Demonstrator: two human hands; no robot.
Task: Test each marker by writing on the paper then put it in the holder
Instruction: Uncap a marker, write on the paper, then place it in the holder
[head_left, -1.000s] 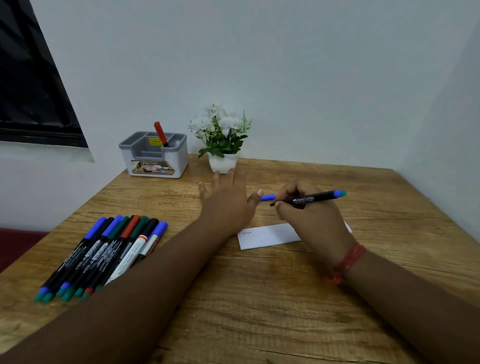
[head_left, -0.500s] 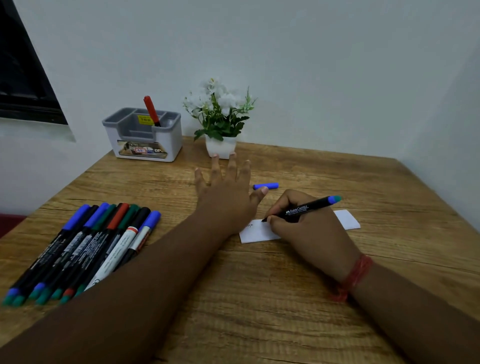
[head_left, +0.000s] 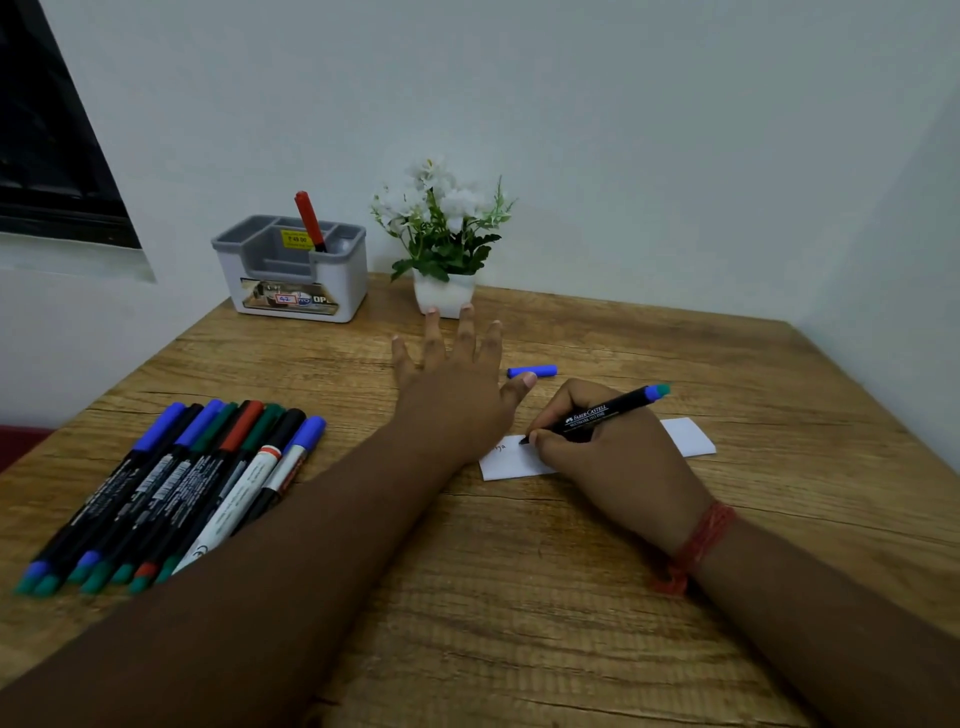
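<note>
Our right hand (head_left: 613, 457) holds the black marker (head_left: 597, 414) tight, with its tip on the white paper (head_left: 685, 436). Our left hand (head_left: 457, 384) lies flat and open on the table (head_left: 519, 597), holding nothing. The blue cap (head_left: 532, 371) lies near the thumb. The holder (head_left: 296, 280) stands far back with a red marker (head_left: 310, 221) inside.
</note>
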